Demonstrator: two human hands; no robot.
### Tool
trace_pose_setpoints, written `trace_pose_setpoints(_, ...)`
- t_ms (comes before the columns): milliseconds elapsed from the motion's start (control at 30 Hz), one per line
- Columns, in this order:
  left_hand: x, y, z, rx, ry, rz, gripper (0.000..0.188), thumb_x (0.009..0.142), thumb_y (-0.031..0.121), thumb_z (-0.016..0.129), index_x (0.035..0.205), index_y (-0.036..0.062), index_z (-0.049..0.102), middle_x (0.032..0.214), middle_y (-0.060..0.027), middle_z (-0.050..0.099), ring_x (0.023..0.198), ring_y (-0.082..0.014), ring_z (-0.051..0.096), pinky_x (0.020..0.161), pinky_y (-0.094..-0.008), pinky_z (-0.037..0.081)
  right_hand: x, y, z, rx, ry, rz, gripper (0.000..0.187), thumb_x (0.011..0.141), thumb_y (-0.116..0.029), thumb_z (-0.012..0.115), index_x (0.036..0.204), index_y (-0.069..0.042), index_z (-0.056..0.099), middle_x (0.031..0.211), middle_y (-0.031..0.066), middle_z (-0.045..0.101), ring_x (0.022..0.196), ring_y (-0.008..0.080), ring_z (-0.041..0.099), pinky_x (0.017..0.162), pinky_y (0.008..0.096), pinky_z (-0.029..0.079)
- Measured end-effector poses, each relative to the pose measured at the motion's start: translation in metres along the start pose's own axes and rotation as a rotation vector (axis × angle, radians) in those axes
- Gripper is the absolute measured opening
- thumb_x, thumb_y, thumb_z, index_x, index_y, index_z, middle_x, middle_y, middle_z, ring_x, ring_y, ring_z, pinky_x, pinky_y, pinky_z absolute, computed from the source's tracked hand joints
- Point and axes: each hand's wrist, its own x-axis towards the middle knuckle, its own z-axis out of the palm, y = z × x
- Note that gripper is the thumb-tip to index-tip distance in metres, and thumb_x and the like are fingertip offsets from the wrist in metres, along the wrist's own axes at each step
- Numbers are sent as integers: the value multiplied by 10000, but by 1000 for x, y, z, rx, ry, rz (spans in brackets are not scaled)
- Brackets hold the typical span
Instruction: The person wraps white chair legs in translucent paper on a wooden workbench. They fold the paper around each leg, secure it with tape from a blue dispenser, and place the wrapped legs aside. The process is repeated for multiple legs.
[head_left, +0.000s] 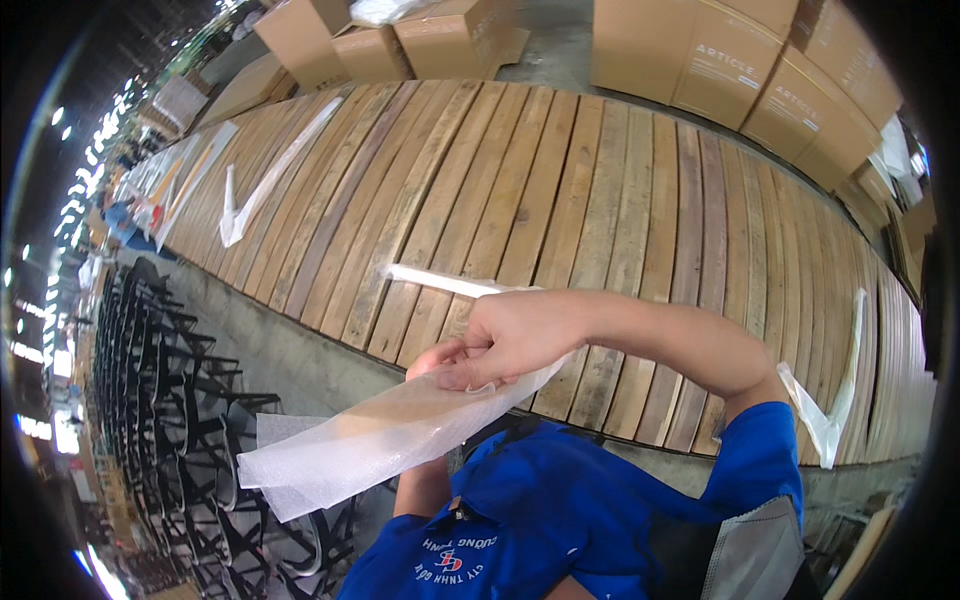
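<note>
A translucent white foam sheet (370,445) slants down to the left in front of me, with a tan shape showing faintly through it. My right hand (525,335) reaches across from the right and pinches the sheet's upper edge. Mostly behind it, my left hand (430,358) grips the same sheet from beneath, its forearm passing under the foam. A slim white-wrapped length (440,280) extends over the slats beyond my right hand. Whether it joins the held piece is hidden by my hand and wrist.
The long wooden slatted table (500,180) carries V-shaped white-wrapped pieces at the left (233,220) and right (825,430). Cardboard boxes (725,65) stand beyond it. Many black frames (185,400) are stacked at the left, and a person (125,225) stands at the far left end.
</note>
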Motion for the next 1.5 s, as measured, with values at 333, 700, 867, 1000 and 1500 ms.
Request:
trace_pose_setpoints(333,94,-24,-3,259,-351,339,363,911,178,709,1233,104,560,1085,-125,582,1039,-281,597,917,-433,505,-47,68,-24,295,323,192,532,933,-388,686,538,-61,546,509,3,501,484,83,485,468,265,360)
trace_pose_setpoints(700,251,-39,-17,126,-377,-53,495,924,160,706,1368,48,518,1343,-66,568,1296,-195,491,1067,-363,407,-26,190,-18,21,1190,190,515,836,-296,763,1260,-31,636,1184,182,687,1152,274,639,984,422,495)
trace_pose_setpoints(867,273,-177,-164,972,-478,-176,434,950,253,608,1327,40,569,1379,-158,571,1269,-293,534,1069,-404,414,25,203,-22,139,1153,375,602,798,-269,814,1287,5,595,1232,166,668,1176,263,625,984,403,500)
trace_pose_setpoints(1000,234,-232,-145,1046,-834,-280,364,890,261,637,1170,30,636,1193,-215,642,1122,-348,614,972,-419,469,25,262,-18,224,1319,349,585,771,-207,842,1250,32,605,1173,151,686,1112,239,647,951,369,519)
trace_pose_setpoints(1500,121,-243,-145,954,72,-300,188,795,165,718,901,10,704,839,-191,701,811,-362,686,691,-411,514,66,419,18,774,1695,533,613,782,-243,863,1205,99,580,1107,170,676,934,250,679,805,396,568)
